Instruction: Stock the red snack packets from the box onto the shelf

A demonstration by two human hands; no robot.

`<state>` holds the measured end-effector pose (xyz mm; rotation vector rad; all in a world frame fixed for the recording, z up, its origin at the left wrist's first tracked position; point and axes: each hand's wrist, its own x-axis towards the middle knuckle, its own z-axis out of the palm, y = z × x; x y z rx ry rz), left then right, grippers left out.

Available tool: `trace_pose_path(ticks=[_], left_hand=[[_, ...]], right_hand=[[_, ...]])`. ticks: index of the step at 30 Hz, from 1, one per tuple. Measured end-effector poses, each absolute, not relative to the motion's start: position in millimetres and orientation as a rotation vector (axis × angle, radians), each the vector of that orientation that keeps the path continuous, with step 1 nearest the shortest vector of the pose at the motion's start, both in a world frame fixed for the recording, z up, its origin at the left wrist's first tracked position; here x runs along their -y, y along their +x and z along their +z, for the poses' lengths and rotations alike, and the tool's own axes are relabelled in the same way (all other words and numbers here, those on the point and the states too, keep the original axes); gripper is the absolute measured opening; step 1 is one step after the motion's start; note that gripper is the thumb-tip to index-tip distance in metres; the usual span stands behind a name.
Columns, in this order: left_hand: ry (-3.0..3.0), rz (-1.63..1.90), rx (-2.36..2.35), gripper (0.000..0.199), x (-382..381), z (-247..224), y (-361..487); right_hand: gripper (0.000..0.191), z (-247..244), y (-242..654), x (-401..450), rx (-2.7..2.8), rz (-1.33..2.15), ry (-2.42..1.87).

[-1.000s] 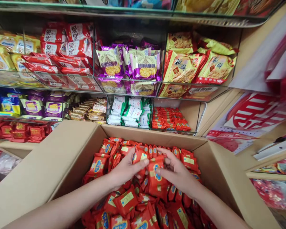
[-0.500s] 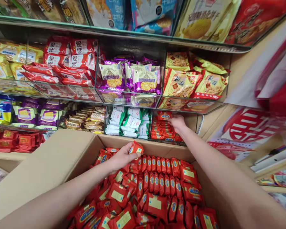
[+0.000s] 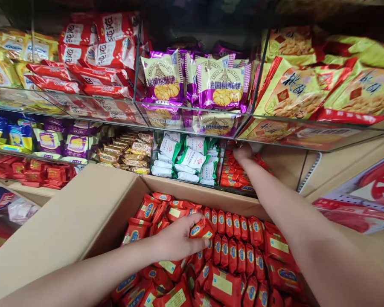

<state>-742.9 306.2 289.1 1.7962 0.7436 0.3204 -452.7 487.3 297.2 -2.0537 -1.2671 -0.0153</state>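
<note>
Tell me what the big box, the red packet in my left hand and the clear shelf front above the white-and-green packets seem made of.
Box: probably cardboard; matte, plain brown, with folded flaps.
Red packet in your left hand: likely plastic film or foil; glossy, printed, creased. Contents hidden.
Shelf front: glass or clear acrylic; smooth, see-through, packets visible in it.

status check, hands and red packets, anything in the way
Left hand holding a red packet over the open box. Right hand at shelved red packets, grip unclear. Glass shelf close above it.
</note>
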Motion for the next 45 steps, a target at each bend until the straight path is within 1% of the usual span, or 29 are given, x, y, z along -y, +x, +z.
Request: trace_pose_path(ticks=[8, 12, 18, 21, 23, 27, 29, 33, 35, 40, 42, 45], left_hand=[[1.721, 0.230, -0.781, 0.027, -306.4, 289.4, -742.5], [1.753, 0.244, -0.780, 0.024, -305.7, 289.1, -742.8], [1.719, 0.232, -0.790, 0.020, -304.6, 288.6, -744.1], [1.702, 0.236, -0.789, 0.019, -304.1, 288.9, -745.5], [1.667, 0.222, -0.811, 0.025, -304.1, 288.1, -746.5], [1.597, 0.267, -0.888, 0.046, -305.4, 284.9, -747.4], [1.584, 0.330, -0.860, 0.045, -306.2, 284.1, -747.2], [1.578, 0.343, -0.789, 0.031, -306.3, 285.3, -746.8], [1.598, 0.333, -0.779, 0.028, -306.1, 286.9, -747.1], [1.696, 0.340, -0.816, 0.024, -306.0, 289.5, -748.3], [1.669, 0.334, -0.817, 0.028, -306.2, 288.0, -748.4], [1.531, 0.380, -0.828, 0.046, -306.1, 285.5, -747.1]], right_hand=[[0.026, 299.9, -462.1, -481.6, 1.135, -0.008, -2.140], [0.028, 299.6, -465.7, -477.4, 1.135, -0.029, -2.147], [0.020, 299.8, -464.3, -470.3, 1.239, 0.055, -2.160], [0.023, 301.6, -462.4, -468.5, 1.188, 0.066, -2.188], [0.026, 302.7, -462.5, -468.2, 1.153, 0.056, -2.191], [0.038, 302.4, -465.2, -467.9, 1.142, 0.045, -2.170], [0.041, 301.8, -466.2, -467.7, 1.172, 0.019, -2.135], [0.029, 303.3, -465.7, -468.2, 1.211, -0.020, -2.090], [0.025, 304.6, -464.6, -468.9, 1.201, -0.019, -2.087], [0.023, 303.6, -462.3, -470.3, 1.186, 0.001, -2.072], [0.022, 302.6, -461.8, -470.4, 1.193, -0.002, -2.064], [0.021, 302.6, -461.5, -470.7, 1.202, -0.010, -2.059]])
